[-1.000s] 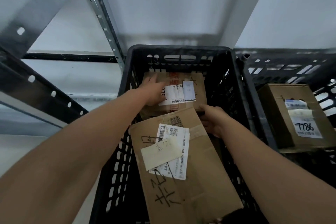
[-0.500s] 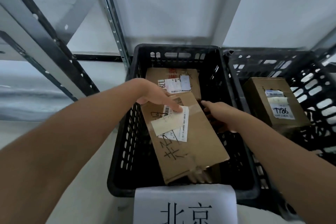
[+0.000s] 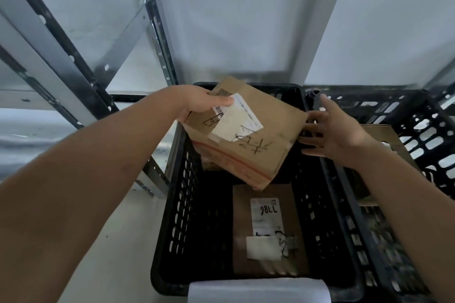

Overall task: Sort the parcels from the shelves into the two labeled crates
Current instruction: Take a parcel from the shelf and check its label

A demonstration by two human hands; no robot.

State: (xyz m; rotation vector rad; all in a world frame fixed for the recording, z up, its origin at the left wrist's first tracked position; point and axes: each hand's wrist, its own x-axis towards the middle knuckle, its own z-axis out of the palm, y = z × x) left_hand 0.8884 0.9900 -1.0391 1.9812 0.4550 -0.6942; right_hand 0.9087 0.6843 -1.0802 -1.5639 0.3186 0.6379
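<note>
Box raised over the left crate; label on the crate front is cut off.
We find the left hand [image 3: 197, 103] gripping the box [image 3: 248, 140], now lifted and tilted above the crate [image 3: 172, 204]; the right hand [image 3: 332, 133] touches its edge with straight fingers. Half a second ago it lay inside. It hides the crate's far end.

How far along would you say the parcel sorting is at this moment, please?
Partly done. A flat brown cardboard parcel marked 98LL lies in the near black plastic crate, and another brown box sits in the neighbouring black crate. In hand: the left hand grips a stack of brown cardboard parcels above the near crate, the right hand touching its edge. Shelf parcels left: not visible.
</note>
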